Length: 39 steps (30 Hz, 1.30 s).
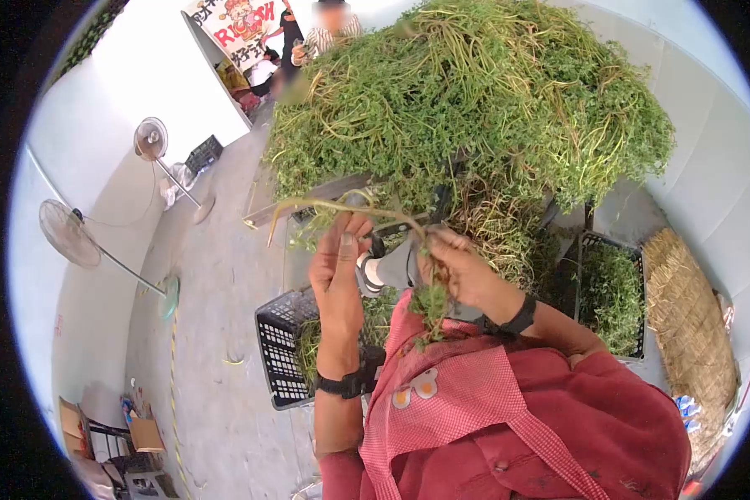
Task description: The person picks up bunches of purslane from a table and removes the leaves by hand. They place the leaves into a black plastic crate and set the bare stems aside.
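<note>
A long, pale-green plant stem (308, 202) arches in front of me, its bare end bending down on the left and its leafy tip (430, 304) hanging over my apron. My right hand (460, 268) is closed around the stem near the leaves. My left hand (342, 254) is raised beside the bare part, thumb and fingers pinched together at the stem. Just beyond both hands rises a large heap of leafy green plants (475, 92), piled on a raised surface whose edge (262, 218) shows at the left.
A black crate (279, 354) with greenery stands below my left arm; another crate (644, 292) of leaves is at the right. A rolled straw mat (692, 308) lies beside it. Two standing fans (150, 137) are on the left. A person (333, 33) is behind the heap.
</note>
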Tool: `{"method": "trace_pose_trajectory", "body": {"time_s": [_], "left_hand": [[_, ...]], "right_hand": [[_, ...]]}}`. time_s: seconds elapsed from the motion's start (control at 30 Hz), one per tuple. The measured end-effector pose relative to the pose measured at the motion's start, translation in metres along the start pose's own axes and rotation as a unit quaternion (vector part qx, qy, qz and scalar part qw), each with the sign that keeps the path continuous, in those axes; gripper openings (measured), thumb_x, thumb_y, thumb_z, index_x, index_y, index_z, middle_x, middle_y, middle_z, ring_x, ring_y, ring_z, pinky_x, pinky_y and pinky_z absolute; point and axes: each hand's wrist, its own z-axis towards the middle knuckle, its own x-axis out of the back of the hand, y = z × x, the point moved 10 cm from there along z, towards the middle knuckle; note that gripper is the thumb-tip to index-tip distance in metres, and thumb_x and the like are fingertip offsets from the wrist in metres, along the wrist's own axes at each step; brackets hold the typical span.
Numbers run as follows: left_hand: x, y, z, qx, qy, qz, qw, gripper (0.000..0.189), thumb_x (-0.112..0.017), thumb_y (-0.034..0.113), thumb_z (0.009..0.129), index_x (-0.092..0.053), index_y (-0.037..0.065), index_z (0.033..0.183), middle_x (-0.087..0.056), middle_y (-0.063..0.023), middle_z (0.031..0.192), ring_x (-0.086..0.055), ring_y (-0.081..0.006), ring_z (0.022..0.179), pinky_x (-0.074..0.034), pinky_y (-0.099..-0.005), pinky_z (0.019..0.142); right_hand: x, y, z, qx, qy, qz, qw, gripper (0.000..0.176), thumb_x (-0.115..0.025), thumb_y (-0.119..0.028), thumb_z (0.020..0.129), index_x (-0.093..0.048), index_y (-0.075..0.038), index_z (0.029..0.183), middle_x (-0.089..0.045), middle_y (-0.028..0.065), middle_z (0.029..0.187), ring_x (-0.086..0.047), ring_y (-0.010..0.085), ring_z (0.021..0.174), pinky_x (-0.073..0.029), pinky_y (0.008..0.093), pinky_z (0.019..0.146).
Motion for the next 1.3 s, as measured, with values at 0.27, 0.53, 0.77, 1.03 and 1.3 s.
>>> {"method": "trace_pose_trajectory", "body": {"time_s": [0.27,0.53,0.77,1.03,1.3], "left_hand": [[0.012,-0.025,-0.003,0.061,0.005,-0.159,0.985,0.029,-0.051,0.015,0.091,-0.052,-0.002,0.115,-0.061,-0.008,0.088,-0.06,-0.0183,0.084,-0.051,-0.0353,0.077],[-0.002,-0.028,-0.017,0.078,-0.068,-0.224,0.969,0.029,-0.053,0.013,0.089,-0.053,-0.002,0.114,-0.055,-0.0032,0.074,-0.054,-0.0139,0.067,-0.051,-0.0367,0.069],[-0.022,-0.025,-0.029,0.123,-0.084,-0.195,0.97,0.034,-0.058,0.014,0.084,-0.052,-0.002,0.113,-0.041,0.0015,0.065,-0.045,-0.0115,0.059,-0.045,-0.0321,0.056],[-0.025,-0.036,-0.033,0.157,-0.103,-0.189,0.964,0.024,-0.053,0.016,0.088,-0.055,0.001,0.106,-0.04,0.0017,0.064,-0.041,-0.0114,0.056,-0.042,-0.0302,0.051],[0.004,-0.046,-0.02,0.087,0.05,-0.014,0.995,0.022,-0.047,0.025,0.094,-0.054,0.005,0.094,-0.04,0.0014,0.055,-0.039,-0.0079,0.046,-0.04,-0.0241,0.042]], "right_hand": [[-0.021,0.038,-0.011,-0.019,-0.074,-0.279,0.957,0.025,-0.057,-0.021,0.089,-0.063,-0.001,0.103,-0.058,-0.0049,0.074,-0.047,0.0013,0.061,-0.037,0.0183,0.051],[-0.067,-0.117,-0.004,0.318,-0.006,-0.512,0.798,0.025,-0.062,-0.019,0.084,-0.064,-0.002,0.101,-0.06,-0.0004,0.076,-0.049,0.0037,0.063,-0.039,0.0206,0.053],[-0.086,-0.118,0.048,0.227,-0.115,-0.548,0.797,0.037,-0.05,-0.029,0.092,-0.056,-0.005,0.118,-0.06,0.0096,0.111,-0.056,0.0152,0.099,-0.044,0.0291,0.083],[-0.096,-0.06,0.034,0.087,-0.271,-0.483,0.828,0.046,-0.061,-0.029,0.084,-0.052,0.002,0.117,-0.059,0.0105,0.104,-0.053,0.0154,0.098,-0.041,0.0304,0.088],[-0.084,-0.063,0.02,0.136,-0.183,-0.612,0.757,0.021,-0.06,-0.018,0.081,-0.059,0.001,0.087,-0.053,0.0089,0.059,-0.051,0.0191,0.053,-0.039,0.0328,0.05]]}}
